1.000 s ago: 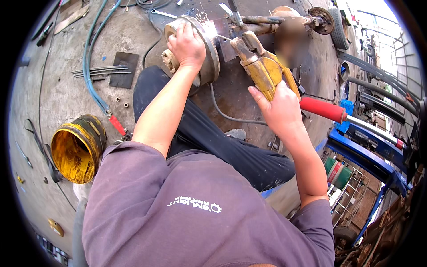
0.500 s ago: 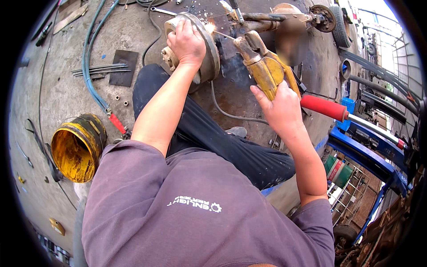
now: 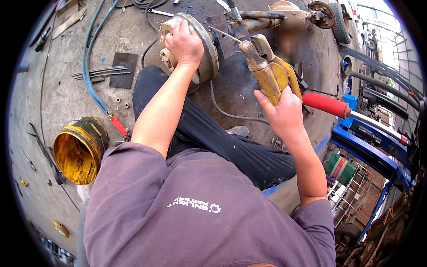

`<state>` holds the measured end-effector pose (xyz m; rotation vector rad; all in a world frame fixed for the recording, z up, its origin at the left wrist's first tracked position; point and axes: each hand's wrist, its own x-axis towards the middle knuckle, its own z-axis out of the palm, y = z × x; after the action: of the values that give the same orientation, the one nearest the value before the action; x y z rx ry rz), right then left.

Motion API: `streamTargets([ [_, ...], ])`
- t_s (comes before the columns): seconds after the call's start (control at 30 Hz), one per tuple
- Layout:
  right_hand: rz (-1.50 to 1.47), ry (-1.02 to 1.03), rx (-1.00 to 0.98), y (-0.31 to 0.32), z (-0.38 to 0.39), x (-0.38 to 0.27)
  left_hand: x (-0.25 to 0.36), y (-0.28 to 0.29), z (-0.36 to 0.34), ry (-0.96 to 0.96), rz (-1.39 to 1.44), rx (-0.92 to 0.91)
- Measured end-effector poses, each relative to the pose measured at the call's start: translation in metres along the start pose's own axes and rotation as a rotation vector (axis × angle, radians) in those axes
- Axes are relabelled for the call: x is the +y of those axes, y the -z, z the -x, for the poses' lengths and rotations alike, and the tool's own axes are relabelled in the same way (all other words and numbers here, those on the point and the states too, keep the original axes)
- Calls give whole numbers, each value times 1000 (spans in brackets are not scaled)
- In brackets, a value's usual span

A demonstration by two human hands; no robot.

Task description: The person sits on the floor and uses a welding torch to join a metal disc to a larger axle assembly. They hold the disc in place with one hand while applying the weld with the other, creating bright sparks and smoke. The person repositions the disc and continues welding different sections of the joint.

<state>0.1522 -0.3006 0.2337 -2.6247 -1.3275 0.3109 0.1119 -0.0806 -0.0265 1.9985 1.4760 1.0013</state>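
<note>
Axle assembly: The rusty axle [image 3: 262, 15] stretches across the floor at the top, just past the metal drum [image 3: 207, 58].
Drum and glow: There it goes, the white flare at the drum's far edge is out! The drum stands tilted on edge by the left knee, and the work looks to be between strokes, the arc broken off.
Bucket: Over on the left, the yellow-stained bucket [image 3: 100, 133] lies well apart, its mouth turned toward the person.
Electrode holder: The yellow electrode holder [image 3: 272, 78] is pulled back toward the person and to the right, away from the drum.
Right hand: The right hand [image 3: 287, 111] wraps the holder's lower end, thumb up along its near side, forearm rising from below, elbow bent.
Left hand: Across comes the left forearm, and the left hand [image 3: 183, 46] lies knuckles up on the drum, fingers close together; with the thumb hidden, I cannot tell whether it pinches the rim.
Welding rod: Clamped in the holder's nose, the rod [image 3: 225, 34] points up-left, its tip near the drum but apart.
Sparks: Only specks [image 3: 242, 96] now, scattered between drum and holder!
</note>
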Motion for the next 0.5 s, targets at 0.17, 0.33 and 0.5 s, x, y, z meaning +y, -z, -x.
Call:
streamTargets([
  [0.17,57,13,-9,-8,-2,8,0,-1,0,-3,13,2],
  [0.33,119,-18,-26,-13,-2,11,1,1,0,4,8,0],
  [0.5,91,17,5,-15,0,13,-1,-1,-1,5,13,-10],
])
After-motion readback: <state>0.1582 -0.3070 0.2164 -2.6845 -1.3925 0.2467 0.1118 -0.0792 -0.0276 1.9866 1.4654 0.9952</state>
